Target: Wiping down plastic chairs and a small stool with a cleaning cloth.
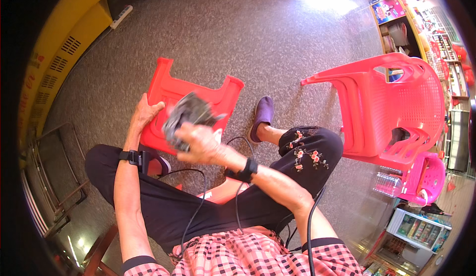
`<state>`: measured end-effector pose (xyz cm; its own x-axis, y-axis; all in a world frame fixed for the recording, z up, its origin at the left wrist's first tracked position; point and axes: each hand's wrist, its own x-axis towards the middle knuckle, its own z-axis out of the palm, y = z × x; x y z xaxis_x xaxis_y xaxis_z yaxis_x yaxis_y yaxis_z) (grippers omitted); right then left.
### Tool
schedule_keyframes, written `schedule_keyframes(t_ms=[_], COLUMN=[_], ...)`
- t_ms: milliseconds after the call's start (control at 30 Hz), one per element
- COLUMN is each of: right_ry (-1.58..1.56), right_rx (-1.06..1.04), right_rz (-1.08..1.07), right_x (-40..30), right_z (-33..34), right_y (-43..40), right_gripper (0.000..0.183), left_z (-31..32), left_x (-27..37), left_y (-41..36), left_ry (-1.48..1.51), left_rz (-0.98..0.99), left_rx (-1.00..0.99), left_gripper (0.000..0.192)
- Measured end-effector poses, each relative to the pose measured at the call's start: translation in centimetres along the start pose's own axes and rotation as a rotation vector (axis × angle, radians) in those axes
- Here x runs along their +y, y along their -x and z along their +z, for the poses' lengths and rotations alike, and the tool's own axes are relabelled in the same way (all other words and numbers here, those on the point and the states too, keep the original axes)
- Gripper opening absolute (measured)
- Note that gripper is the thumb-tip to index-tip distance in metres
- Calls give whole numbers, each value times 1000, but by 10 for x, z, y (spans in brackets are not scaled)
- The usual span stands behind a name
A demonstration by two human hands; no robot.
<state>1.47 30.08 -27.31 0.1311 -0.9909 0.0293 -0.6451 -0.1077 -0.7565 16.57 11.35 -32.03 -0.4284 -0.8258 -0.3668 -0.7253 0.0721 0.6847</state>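
Note:
In front of my knees a red plastic stool point(195, 84) is tipped, its legs pointing away from me. My left hand point(145, 112) grips its left side, thumb lying over the edge. A crumpled dark grey cloth point(191, 109) is bunched in my right hand point(200, 142), over the middle of the stool. Motion blurs both the cloth and the right hand, and I cannot tell whether the cloth presses on the plastic. Cloth and hand hide part of the stool.
Stacked red plastic chairs point(383, 108) stand at the right, beside a pink plastic seat point(433, 175). Black cables point(203, 186) cross my lap. A folded metal frame point(55, 164) is at the left, below a yellow cabinet point(80, 27). A power strip point(122, 17) lies on the floor.

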Motion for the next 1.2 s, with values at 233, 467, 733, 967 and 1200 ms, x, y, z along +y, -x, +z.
schedule_keyframes(t_ms=[233, 467, 733, 967, 1200], right_ry=[81, 463, 333, 421, 315], right_rx=[363, 452, 557, 614, 411], right_rz=[136, 306, 386, 266, 400], right_x=[20, 79, 68, 104, 87], right_z=[-35, -100, -83, -76, -72], right_y=[6, 8, -5, -11, -4], right_gripper=[49, 46, 65, 53, 76], left_z=[0, 0, -2, 8, 14], left_x=[-7, -3, -3, -3, -13], left_y=[6, 5, 10, 7, 2], left_ry=[82, 83, 80, 14, 2], left_rz=[2, -16, -40, -81, -36], left_rx=[-36, -31, -34, 2, 132], left_gripper=[64, 65, 64, 68, 69])
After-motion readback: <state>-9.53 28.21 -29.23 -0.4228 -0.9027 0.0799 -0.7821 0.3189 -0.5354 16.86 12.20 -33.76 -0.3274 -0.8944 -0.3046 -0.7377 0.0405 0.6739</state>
